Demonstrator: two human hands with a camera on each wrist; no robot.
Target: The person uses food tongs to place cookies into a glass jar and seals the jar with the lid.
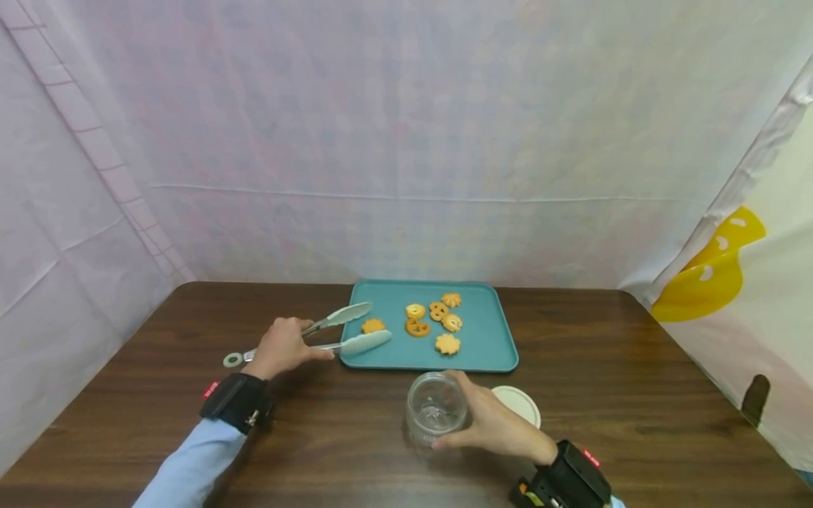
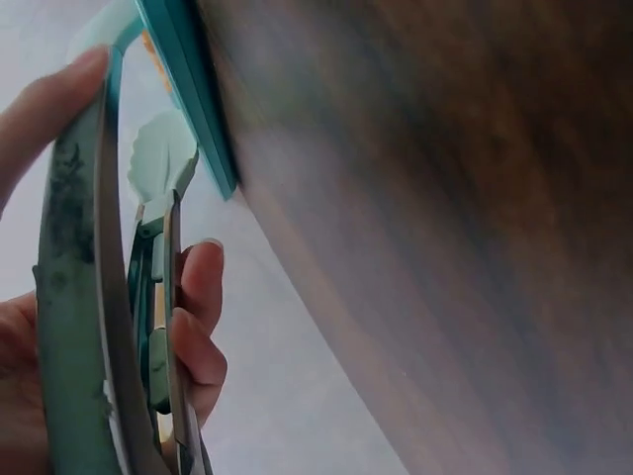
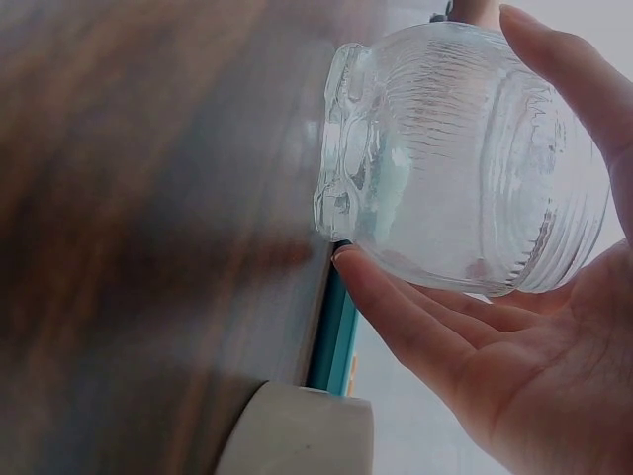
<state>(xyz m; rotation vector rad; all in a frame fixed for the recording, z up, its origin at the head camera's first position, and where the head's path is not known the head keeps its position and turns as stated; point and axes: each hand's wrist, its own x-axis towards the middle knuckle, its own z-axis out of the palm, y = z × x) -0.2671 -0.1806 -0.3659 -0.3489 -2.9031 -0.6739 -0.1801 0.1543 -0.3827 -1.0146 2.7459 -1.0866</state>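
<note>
Watching through my head view, I see the left hand (image 1: 284,348) left of centre, thumb and fingers curled round the tongs (image 1: 348,315), whose arms stand spread wide. Their pale tips reach over the left edge of a teal tray (image 1: 492,339) at the middle of the frame, with a flower-shaped cookie (image 1: 373,325) between them; I cannot tell whether either tip touches it. Six other cookies (image 1: 447,344) lie near the tray's centre.

Below the tray, at lower centre, my right hand (image 1: 498,423) holds a clear glass jar (image 1: 436,408), thumb at its near side and fingers at its far side. The jar is upright, mouth up, at the dark wooden counter (image 1: 584,360). A white lid (image 1: 517,404) lies just right of that hand, partly hidden by it. Both wrists wear black bands (image 1: 236,401), and a light blue sleeve (image 1: 193,458) fills the lower left.
</note>
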